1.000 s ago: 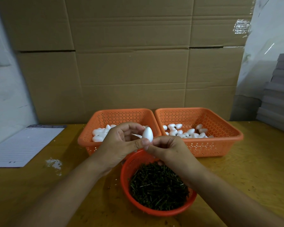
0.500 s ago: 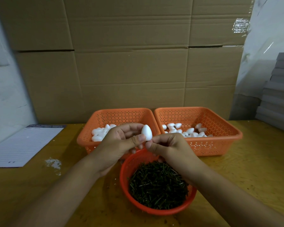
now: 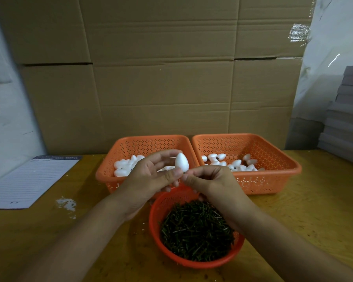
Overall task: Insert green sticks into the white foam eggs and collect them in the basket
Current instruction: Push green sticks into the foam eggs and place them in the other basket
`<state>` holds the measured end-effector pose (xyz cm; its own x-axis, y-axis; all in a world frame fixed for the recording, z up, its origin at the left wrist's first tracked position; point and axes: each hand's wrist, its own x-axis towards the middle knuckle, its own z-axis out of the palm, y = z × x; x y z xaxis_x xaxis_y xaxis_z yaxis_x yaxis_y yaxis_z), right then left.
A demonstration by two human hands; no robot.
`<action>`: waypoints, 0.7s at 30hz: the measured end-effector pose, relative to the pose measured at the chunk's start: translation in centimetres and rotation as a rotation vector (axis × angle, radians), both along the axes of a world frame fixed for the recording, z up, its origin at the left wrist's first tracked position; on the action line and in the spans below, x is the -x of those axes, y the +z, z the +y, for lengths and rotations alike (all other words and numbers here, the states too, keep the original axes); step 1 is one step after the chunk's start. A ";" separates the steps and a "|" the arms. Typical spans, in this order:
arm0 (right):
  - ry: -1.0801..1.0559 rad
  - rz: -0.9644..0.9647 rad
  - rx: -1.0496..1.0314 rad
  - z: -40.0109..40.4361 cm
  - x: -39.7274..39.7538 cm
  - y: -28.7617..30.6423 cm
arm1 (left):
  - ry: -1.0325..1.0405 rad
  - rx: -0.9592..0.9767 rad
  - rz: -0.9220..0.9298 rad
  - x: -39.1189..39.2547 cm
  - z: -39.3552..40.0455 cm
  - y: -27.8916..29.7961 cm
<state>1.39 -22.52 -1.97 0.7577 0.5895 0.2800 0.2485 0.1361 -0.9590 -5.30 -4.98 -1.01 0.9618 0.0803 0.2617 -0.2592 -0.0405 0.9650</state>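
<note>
My left hand (image 3: 149,178) holds a white foam egg (image 3: 181,162) upright, pointed end up, between thumb and fingers. My right hand (image 3: 210,181) has its fingertips pinched together right under the egg's base; whatever it pinches is hidden by the fingers. Below both hands stands a round red bowl (image 3: 163,202) heaped with short green sticks (image 3: 196,231). Behind it are two orange baskets: the left basket (image 3: 110,176) and the right basket (image 3: 273,176), each with several white foam eggs inside.
A lined paper pad (image 3: 29,180) lies at the table's left. White foam crumbs (image 3: 66,203) dot the wood near it. Cardboard boxes (image 3: 161,78) form a wall behind the baskets. A stack of grey boards (image 3: 346,119) stands at the right.
The egg has stayed in my left hand and both hands have shifted only slightly, with my right fingertips still working at its base.
</note>
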 end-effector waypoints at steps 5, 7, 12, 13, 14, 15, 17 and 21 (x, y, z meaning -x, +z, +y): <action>0.033 0.008 -0.006 0.1 0.7 0.0 | 0.033 -0.036 -0.053 0.0 -0.5 0.0; 0.026 0.005 0.002 0.1 0.8 0.0 | 0.047 -0.019 -0.071 0.0 -0.6 -0.1; 0.042 -0.001 0.008 0.1 0.7 -0.2 | 0.066 -0.058 -0.058 0.0 -0.4 -0.1; 0.053 0.002 0.007 0.1 0.6 -0.2 | 0.054 -0.055 -0.051 0.0 -0.3 0.0; 0.065 0.003 0.007 0.1 0.6 -0.2 | 0.039 -0.050 -0.044 0.0 -0.3 0.0; 0.076 0.002 0.010 0.1 0.5 -0.2 | 0.024 -0.042 -0.037 0.0 -0.2 0.0; 0.083 -0.012 0.022 0.0 0.4 -0.2 | -0.004 -0.030 -0.028 0.0 -0.1 0.0; 0.071 -0.023 0.042 0.0 0.3 -0.2 | -0.025 -0.035 -0.028 -0.1 0.0 -0.2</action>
